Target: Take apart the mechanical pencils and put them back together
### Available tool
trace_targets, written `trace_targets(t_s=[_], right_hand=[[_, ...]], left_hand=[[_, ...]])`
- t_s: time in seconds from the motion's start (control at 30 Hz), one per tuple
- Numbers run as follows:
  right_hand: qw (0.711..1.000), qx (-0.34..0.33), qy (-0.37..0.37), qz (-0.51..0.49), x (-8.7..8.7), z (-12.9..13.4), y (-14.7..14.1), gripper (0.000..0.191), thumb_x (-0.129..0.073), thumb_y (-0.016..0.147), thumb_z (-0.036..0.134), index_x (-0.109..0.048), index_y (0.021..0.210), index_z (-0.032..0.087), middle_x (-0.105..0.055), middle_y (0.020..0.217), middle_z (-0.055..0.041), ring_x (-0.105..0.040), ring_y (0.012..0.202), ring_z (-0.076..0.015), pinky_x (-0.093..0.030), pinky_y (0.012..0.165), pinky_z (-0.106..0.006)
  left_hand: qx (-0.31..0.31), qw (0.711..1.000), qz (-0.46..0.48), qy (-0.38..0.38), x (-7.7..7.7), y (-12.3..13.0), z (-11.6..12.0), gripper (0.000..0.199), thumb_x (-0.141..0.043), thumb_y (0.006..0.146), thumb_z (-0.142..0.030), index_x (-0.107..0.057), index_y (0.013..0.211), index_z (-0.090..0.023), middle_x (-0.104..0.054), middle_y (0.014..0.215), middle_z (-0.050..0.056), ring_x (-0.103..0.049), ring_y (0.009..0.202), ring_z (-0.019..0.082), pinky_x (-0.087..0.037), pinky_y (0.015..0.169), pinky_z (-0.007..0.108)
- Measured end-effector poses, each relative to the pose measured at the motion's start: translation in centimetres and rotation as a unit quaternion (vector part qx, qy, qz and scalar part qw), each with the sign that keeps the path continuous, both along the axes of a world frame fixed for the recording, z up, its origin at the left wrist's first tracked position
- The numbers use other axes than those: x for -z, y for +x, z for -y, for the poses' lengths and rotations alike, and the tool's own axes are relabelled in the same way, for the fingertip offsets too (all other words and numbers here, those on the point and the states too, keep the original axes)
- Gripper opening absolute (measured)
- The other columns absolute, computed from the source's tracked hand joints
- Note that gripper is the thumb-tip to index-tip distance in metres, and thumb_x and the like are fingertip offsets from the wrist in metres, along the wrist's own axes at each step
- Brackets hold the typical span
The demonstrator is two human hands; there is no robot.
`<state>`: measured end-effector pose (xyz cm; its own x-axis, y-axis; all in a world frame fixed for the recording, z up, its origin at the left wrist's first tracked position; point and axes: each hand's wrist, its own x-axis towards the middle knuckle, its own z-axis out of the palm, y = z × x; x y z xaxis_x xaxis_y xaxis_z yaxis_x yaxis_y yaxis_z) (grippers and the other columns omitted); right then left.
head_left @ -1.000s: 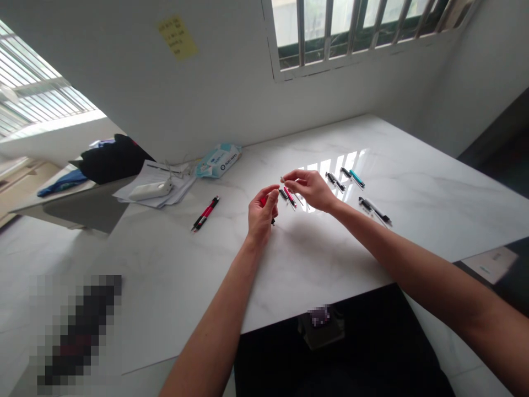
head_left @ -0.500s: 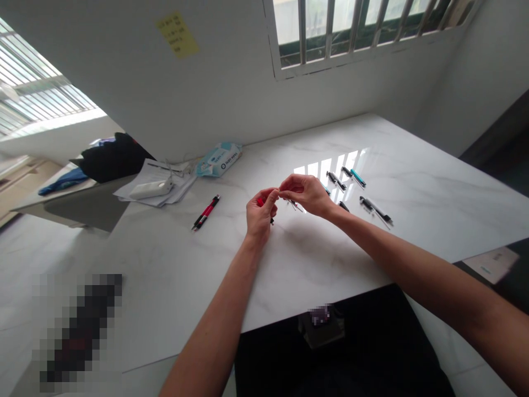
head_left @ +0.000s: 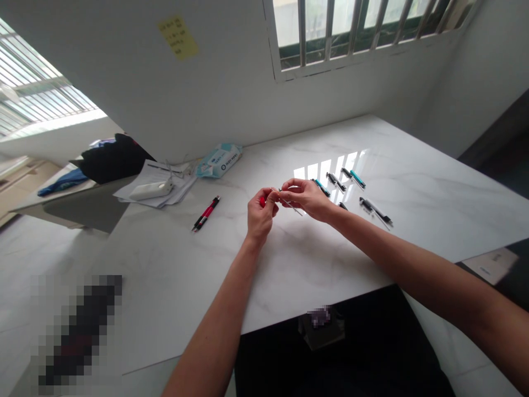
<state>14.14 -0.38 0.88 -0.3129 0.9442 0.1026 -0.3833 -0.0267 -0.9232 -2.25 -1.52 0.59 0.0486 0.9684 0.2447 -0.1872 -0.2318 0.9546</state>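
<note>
My left hand (head_left: 261, 214) pinches a small red pen part (head_left: 262, 202), mostly hidden by the fingers. My right hand (head_left: 306, 198) holds a thin metal pen refill (head_left: 291, 206) by one end, and the fingertips of both hands nearly touch. Just past my right hand lie a teal-and-black pen (head_left: 321, 187) and a black pen (head_left: 336, 181). Further right are another teal pen (head_left: 357, 179) and a black pen (head_left: 375, 212). A red-and-black pen (head_left: 205, 213) lies left of my hands.
The white marble table (head_left: 330, 264) carries papers (head_left: 155, 187) with a white device on them, and a blue-and-white wipes packet (head_left: 219, 160). Beyond the far left edge is a dark bag (head_left: 111, 160). The wall rises behind the far edge.
My right hand has moved left and slightly toward me, closer to my left hand. This uncovers the teal-and-black pen. The red-and-black pen seen between my hands earlier no longer shows.
</note>
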Motion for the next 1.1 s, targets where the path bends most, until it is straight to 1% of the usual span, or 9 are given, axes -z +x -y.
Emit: trace_targets(t_s=[0.1, 0.17, 0.23, 0.43, 0.63, 0.77, 0.93, 1.0, 1.1], right_hand=[[0.998, -0.048, -0.033, -0.021, -0.17, 0.19, 0.12, 0.042, -0.097, 0.064, 0.035, -0.073, 0.096, 0.021, -0.075, 0.093, -0.0030, -0.072, 0.090, -0.0179, -0.059, 0.093, -0.037], [0.998, -0.061, -0.026, -0.013, -0.34, 0.22, 0.16, 0.042, -0.097, 0.064, 0.031, -0.075, 0.098, 0.022, -0.075, 0.098, -0.0031, -0.072, 0.094, -0.0189, -0.058, 0.097, -0.038], [0.998, -0.055, -0.014, 0.003, -0.42, 0.20, 0.13, 0.039, -0.096, 0.064, 0.030, -0.076, 0.097, 0.021, -0.075, 0.099, -0.0032, -0.072, 0.093, -0.0185, -0.059, 0.097, -0.039], [0.999, -0.022, -0.024, 0.040, 0.15, -0.08, 0.05, 0.037, -0.095, 0.067, 0.031, -0.075, 0.096, 0.019, -0.077, 0.093, -0.0052, -0.073, 0.091, -0.0187, -0.060, 0.090, -0.037], [0.998, -0.007, -0.016, 0.062, 0.28, -0.16, 0.19, 0.037, -0.094, 0.070, 0.037, -0.076, 0.098, 0.019, -0.078, 0.089, -0.0063, -0.072, 0.085, -0.0181, -0.060, 0.085, -0.036], [0.997, -0.006, -0.009, 0.074, 0.19, -0.09, 0.14, 0.037, -0.092, 0.073, 0.041, -0.077, 0.097, 0.017, -0.077, 0.085, -0.0068, -0.071, 0.080, -0.0173, -0.059, 0.080, -0.034], [0.991, -0.003, 0.020, 0.135, 0.35, -0.03, 0.06, 0.039, -0.083, 0.081, 0.053, -0.077, 0.090, 0.016, -0.076, 0.082, -0.0068, -0.065, 0.071, -0.0133, -0.055, 0.071, -0.030], [0.989, -0.003, 0.039, 0.144, 0.33, 0.02, 0.04, 0.040, -0.082, 0.081, 0.056, -0.077, 0.090, 0.016, -0.075, 0.080, -0.0059, -0.064, 0.070, -0.0131, -0.053, 0.070, -0.029], [0.989, -0.002, 0.042, 0.143, 0.09, 0.14, 0.00, 0.041, -0.082, 0.080, 0.057, -0.076, 0.088, 0.017, -0.074, 0.078, -0.0049, -0.062, 0.070, -0.0130, -0.050, 0.070, -0.029]], left_hand=[[-0.017, 1.000, 0.008, 0.005, 0.20, -0.24, -0.29, 0.041, -0.082, 0.082, -0.055, -0.067, 0.086, -0.017, -0.057, 0.068, -0.003, -0.038, 0.047, 0.004, -0.027, 0.042, 0.020], [-0.026, 1.000, 0.016, 0.005, 0.30, -0.37, -0.44, 0.041, -0.082, 0.081, -0.055, -0.066, 0.086, -0.017, -0.058, 0.071, -0.003, -0.038, 0.047, 0.004, -0.027, 0.042, 0.020], [-0.030, 0.999, 0.020, 0.004, 0.32, -0.45, -0.52, 0.041, -0.081, 0.082, -0.055, -0.065, 0.086, -0.017, -0.058, 0.071, -0.002, -0.038, 0.047, 0.004, -0.027, 0.043, 0.020], [-0.051, 0.998, 0.022, 0.009, 0.21, -0.58, -0.60, 0.041, -0.083, 0.080, -0.054, -0.066, 0.086, -0.017, -0.055, 0.071, -0.004, -0.039, 0.047, 0.003, -0.027, 0.043, 0.020], [-0.072, 0.997, 0.000, 0.008, 0.08, -0.62, -0.48, 0.040, -0.083, 0.080, -0.053, -0.069, 0.088, -0.017, -0.059, 0.073, -0.002, -0.041, 0.048, 0.004, -0.030, 0.044, 0.021], [-0.072, 0.997, -0.004, 0.004, -0.05, -0.59, -0.33, 0.038, -0.085, 0.079, -0.051, -0.071, 0.086, -0.016, -0.061, 0.073, -0.002, -0.041, 0.049, 0.004, -0.029, 0.044, 0.021], [-0.074, 0.997, 0.003, -0.008, -0.09, -0.72, -0.29, 0.036, -0.086, 0.079, -0.049, -0.075, 0.091, -0.017, -0.062, 0.075, -0.001, -0.039, 0.048, 0.003, -0.026, 0.041, 0.021], [-0.068, 0.997, 0.012, -0.019, -0.12, -0.75, -0.26, 0.037, -0.087, 0.077, -0.050, -0.076, 0.092, -0.017, -0.062, 0.076, -0.001, -0.038, 0.047, 0.002, -0.024, 0.040, 0.021], [-0.056, 0.998, 0.023, -0.037, -0.22, -0.75, -0.21, 0.039, -0.088, 0.075, -0.051, -0.076, 0.092, -0.018, -0.062, 0.076, -0.001, -0.036, 0.046, 0.002, -0.022, 0.039, 0.021]])
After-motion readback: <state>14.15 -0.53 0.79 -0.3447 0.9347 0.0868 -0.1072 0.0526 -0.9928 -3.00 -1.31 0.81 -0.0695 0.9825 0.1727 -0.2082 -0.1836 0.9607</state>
